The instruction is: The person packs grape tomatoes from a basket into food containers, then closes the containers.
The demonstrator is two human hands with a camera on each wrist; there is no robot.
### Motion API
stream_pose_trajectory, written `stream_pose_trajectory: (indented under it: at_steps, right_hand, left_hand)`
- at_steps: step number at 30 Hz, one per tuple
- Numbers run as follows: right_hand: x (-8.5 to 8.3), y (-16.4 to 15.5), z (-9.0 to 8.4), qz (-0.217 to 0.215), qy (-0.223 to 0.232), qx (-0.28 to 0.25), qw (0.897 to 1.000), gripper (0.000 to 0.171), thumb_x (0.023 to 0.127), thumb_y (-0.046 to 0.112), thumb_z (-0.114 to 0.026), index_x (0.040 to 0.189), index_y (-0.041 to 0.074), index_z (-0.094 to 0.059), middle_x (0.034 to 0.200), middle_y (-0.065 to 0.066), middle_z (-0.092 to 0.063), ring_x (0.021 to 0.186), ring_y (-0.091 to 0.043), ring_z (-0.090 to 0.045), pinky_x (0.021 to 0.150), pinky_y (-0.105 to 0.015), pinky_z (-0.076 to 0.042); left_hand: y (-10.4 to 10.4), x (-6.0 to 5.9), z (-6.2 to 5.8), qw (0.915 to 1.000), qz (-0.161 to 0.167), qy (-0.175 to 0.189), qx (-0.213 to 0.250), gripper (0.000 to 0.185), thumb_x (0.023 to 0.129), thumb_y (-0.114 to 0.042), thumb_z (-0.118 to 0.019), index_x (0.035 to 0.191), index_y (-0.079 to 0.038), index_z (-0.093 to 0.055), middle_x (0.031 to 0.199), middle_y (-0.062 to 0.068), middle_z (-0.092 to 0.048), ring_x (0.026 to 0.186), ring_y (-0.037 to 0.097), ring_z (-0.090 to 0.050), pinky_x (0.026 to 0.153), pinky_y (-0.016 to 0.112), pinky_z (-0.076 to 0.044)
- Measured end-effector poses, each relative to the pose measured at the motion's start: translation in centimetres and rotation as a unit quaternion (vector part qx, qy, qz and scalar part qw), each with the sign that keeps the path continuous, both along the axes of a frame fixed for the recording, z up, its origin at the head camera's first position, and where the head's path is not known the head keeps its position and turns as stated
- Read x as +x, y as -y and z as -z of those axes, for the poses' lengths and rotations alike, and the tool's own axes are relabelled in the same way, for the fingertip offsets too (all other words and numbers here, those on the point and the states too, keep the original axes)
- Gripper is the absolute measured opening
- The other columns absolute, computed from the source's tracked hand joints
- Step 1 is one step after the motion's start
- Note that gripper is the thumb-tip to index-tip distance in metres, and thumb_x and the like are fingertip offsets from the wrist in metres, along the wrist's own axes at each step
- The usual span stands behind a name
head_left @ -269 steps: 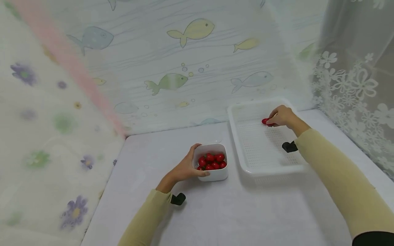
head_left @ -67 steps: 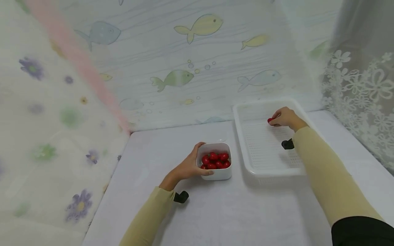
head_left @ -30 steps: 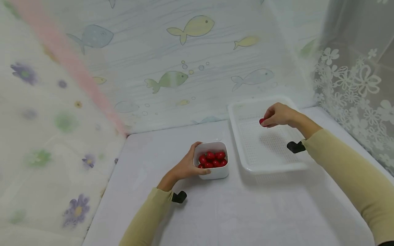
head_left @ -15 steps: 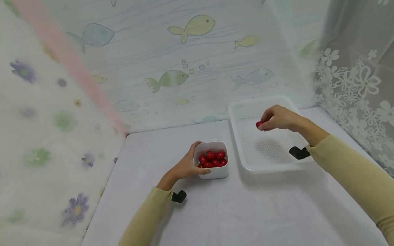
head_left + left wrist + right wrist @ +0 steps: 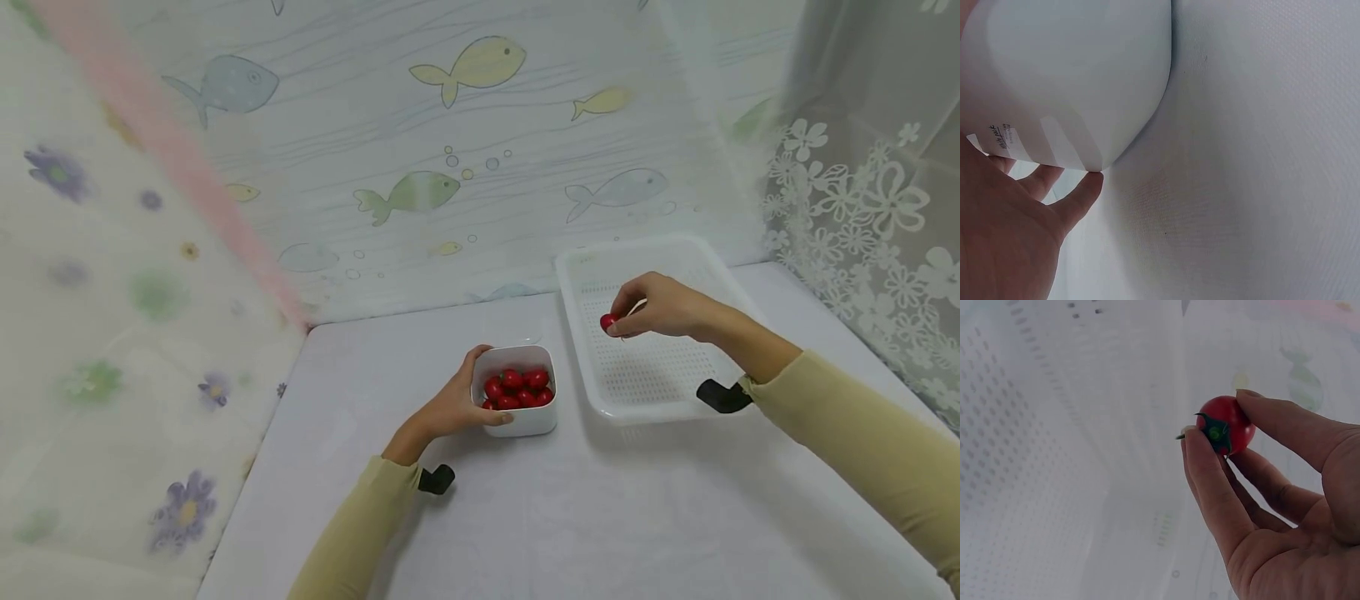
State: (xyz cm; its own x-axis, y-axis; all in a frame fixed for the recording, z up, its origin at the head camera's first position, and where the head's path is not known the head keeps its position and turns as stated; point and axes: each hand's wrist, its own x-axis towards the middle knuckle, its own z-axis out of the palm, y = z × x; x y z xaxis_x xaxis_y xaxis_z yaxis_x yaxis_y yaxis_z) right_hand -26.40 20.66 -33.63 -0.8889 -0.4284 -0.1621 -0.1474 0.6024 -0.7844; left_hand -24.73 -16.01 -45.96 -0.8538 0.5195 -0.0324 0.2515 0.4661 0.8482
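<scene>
My right hand (image 5: 651, 305) pinches a red cherry tomato (image 5: 608, 322) with a green calyx (image 5: 1225, 424) between thumb and fingers, held above the left part of a white perforated tray (image 5: 660, 372). My left hand (image 5: 448, 410) grips the left side of a small white bowl (image 5: 522, 423) holding several red cherry tomatoes (image 5: 517, 388). In the left wrist view the bowl's white wall (image 5: 1072, 75) fills the upper left, with my fingers (image 5: 1075, 197) under its edge.
The bowl and tray stand on a white cloth-covered table (image 5: 525, 517). A fish-patterned sheet (image 5: 450, 167) hangs behind, a flowered sheet (image 5: 112, 333) on the left, and a lace curtain (image 5: 877, 208) on the right.
My right hand has lifted the tomato from the tray's far part and carried it left and nearer, toward the bowl. My left hand and the bowl have stayed put.
</scene>
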Motion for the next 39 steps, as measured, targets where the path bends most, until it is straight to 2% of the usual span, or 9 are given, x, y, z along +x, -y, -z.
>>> stream_pose_trajectory:
  at_steps: [11,13,15,18,21,28,31,35,39]
  right_hand:
    - [1.8,3.3,0.5,-0.032,-0.010,-0.026,0.999,0.022,0.090,0.019,-0.078,0.104,0.004,-0.071,0.107,-0.007,-0.073,0.099,-0.023,-0.071,0.092,-0.044,-0.054]
    - [2.1,4.0,0.7,-0.037,-0.015,-0.032,0.999,0.021,0.090,0.018,-0.078,0.104,0.004,-0.071,0.106,-0.006,-0.073,0.099,-0.022,-0.071,0.092,-0.043,-0.055]
    - [2.2,4.9,1.1,-0.045,-0.021,-0.038,0.998,0.019,0.090,0.017,-0.078,0.103,0.005,-0.072,0.105,-0.005,-0.073,0.098,-0.020,-0.072,0.090,-0.041,-0.056]
    - [2.5,6.5,1.8,-0.059,-0.040,-0.043,0.997,0.017,0.090,0.014,-0.078,0.102,0.005,-0.071,0.104,-0.005,-0.072,0.097,-0.021,-0.072,0.087,-0.039,-0.058]
    - [3.0,8.5,2.6,-0.076,-0.068,-0.033,0.994,0.015,0.089,0.011,-0.078,0.100,0.004,-0.071,0.103,-0.006,-0.071,0.096,-0.021,-0.072,0.082,-0.036,-0.059]
    - [3.6,12.3,4.9,-0.127,-0.165,0.013,0.978,0.012,0.088,0.002,-0.078,0.094,0.001,-0.068,0.091,-0.005,-0.069,0.083,-0.016,-0.062,0.074,-0.027,-0.056]
    - [3.5,13.3,5.5,-0.151,-0.191,0.030,0.970,0.024,0.087,-0.001,-0.078,0.109,0.004,-0.069,0.098,-0.003,-0.070,0.088,-0.016,-0.060,0.077,-0.028,-0.054]
    - [3.5,13.9,6.0,-0.175,-0.216,0.047,0.960,0.035,0.086,-0.003,-0.077,0.118,0.005,-0.067,0.104,-0.003,-0.069,0.092,-0.017,-0.060,0.080,-0.029,-0.054]
    - [3.5,14.1,6.1,-0.173,-0.230,0.072,0.955,0.022,0.085,-0.002,-0.080,0.102,0.005,-0.069,0.094,-0.001,-0.068,0.087,-0.016,-0.059,0.077,-0.028,-0.054]
  left_hand:
    - [-0.1,0.0,-0.2,1.0000,-0.001,0.000,0.004,0.109,0.076,-0.037,-0.087,0.158,-0.021,-0.017,0.146,-0.002,-0.042,0.138,0.020,-0.039,0.109,0.053,-0.043]
    - [-0.2,0.3,-0.9,0.9999,0.004,0.011,0.008,0.109,0.078,-0.032,-0.086,0.159,-0.016,-0.016,0.148,0.004,-0.042,0.140,0.023,-0.039,0.110,0.054,-0.043]
    - [-0.2,0.2,-0.9,0.9996,0.011,0.021,0.013,0.109,0.079,-0.027,-0.085,0.160,-0.013,-0.014,0.151,0.008,-0.040,0.141,0.027,-0.037,0.110,0.055,-0.042]
    - [-0.2,0.2,-1.0,0.9993,0.017,0.028,0.016,0.109,0.080,-0.022,-0.084,0.160,-0.012,-0.012,0.153,0.012,-0.039,0.142,0.030,-0.037,0.111,0.055,-0.041]
    - [0.0,0.1,-0.3,0.9994,0.014,0.022,0.022,0.108,0.079,-0.026,-0.085,0.160,-0.020,-0.013,0.151,0.006,-0.041,0.139,0.025,-0.039,0.111,0.053,-0.041]
    - [0.3,0.2,-0.2,0.9996,0.011,0.027,0.007,0.109,0.078,-0.035,-0.087,0.159,-0.026,-0.014,0.148,-0.001,-0.040,0.139,0.021,-0.038,0.111,0.052,-0.041]
    - [0.3,0.2,-0.3,0.9997,0.012,0.022,0.000,0.110,0.078,-0.036,-0.087,0.159,-0.029,-0.014,0.151,-0.002,-0.037,0.141,0.021,-0.036,0.114,0.052,-0.038]
    - [0.4,0.3,-0.4,0.9997,0.018,0.015,-0.005,0.112,0.076,-0.037,-0.088,0.159,-0.033,-0.013,0.154,-0.003,-0.035,0.142,0.020,-0.036,0.115,0.052,-0.036]
    - [0.5,0.3,-0.4,0.9997,0.018,0.013,-0.011,0.115,0.076,-0.037,-0.088,0.160,-0.034,-0.010,0.156,-0.003,-0.033,0.144,0.020,-0.034,0.116,0.051,-0.035]
